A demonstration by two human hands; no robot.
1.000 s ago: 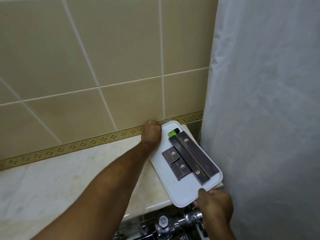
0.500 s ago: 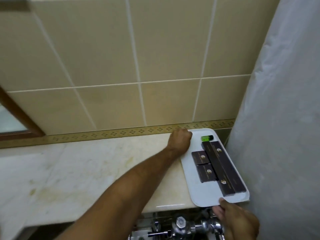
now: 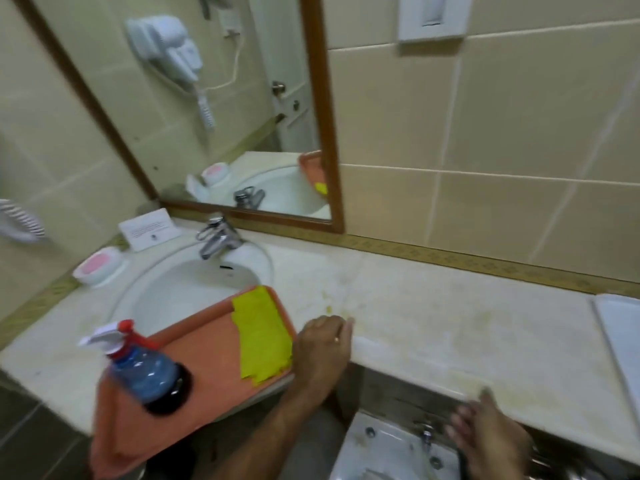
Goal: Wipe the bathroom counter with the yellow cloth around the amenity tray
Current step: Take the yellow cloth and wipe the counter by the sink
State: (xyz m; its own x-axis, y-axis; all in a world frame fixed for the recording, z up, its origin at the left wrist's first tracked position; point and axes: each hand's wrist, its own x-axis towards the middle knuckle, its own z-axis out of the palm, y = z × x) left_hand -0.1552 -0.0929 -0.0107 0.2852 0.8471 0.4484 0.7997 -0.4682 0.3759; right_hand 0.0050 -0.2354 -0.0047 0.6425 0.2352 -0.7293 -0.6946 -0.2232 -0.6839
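Note:
The yellow cloth [image 3: 262, 337] lies crumpled on an orange tray [image 3: 204, 368] that rests across the sink's front. My left hand [image 3: 323, 344] hovers just right of the cloth at the tray's edge, fingers loosely apart, holding nothing. My right hand [image 3: 485, 434] is blurred below the front edge of the marble counter [image 3: 450, 317], fingers spread and empty. The white amenity tray [image 3: 620, 334] shows only as a sliver at the far right edge; its boxes are out of view.
A blue spray bottle [image 3: 145, 368] with a red-and-white trigger stands on the orange tray. Behind are the sink [image 3: 194, 289], faucet [image 3: 216, 239], pink soap dish [image 3: 98, 266], a white card [image 3: 150, 228] and the mirror [image 3: 194, 98]. A toilet tank [image 3: 388, 448] sits below the counter.
Both hands have let go of the amenity tray. The view has swung left to the sink; my left hand has moved over beside the yellow cloth, my right hand dropped below the counter edge.

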